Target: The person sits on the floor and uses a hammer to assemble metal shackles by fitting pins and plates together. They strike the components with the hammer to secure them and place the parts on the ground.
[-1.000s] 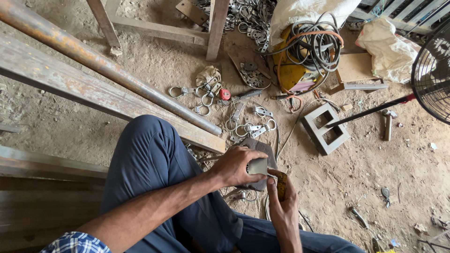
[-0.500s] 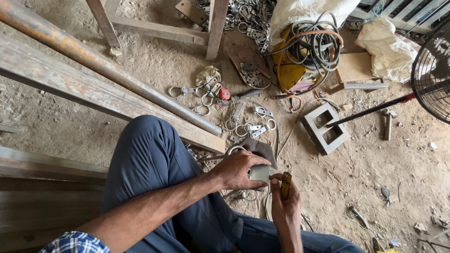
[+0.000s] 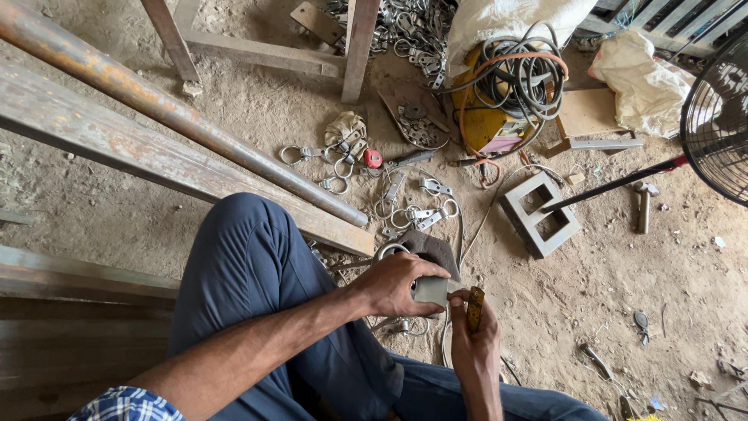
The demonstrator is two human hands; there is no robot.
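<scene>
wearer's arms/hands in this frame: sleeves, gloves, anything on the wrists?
Both hands are bare: no gloves, rings, watch or bands visible on the left hand or right hand. The left forearm is uncovered up to a short blue-and-white checked shirt sleeve. The right forearm is also bare, its sleeve out of view.

Hollow concrete block (image 3: 539,214), fan (image 3: 718,117), coiled cables (image 3: 518,70) on dirt floor (image 3: 647,281).

Sandy dirt floor (image 3: 117,203) under daylight, rusty steel beams (image 3: 156,156) across.

Rusty metal pipe (image 3: 179,117), dull grey metal plate (image 3: 431,290), dusty ground (image 3: 623,288).
</scene>
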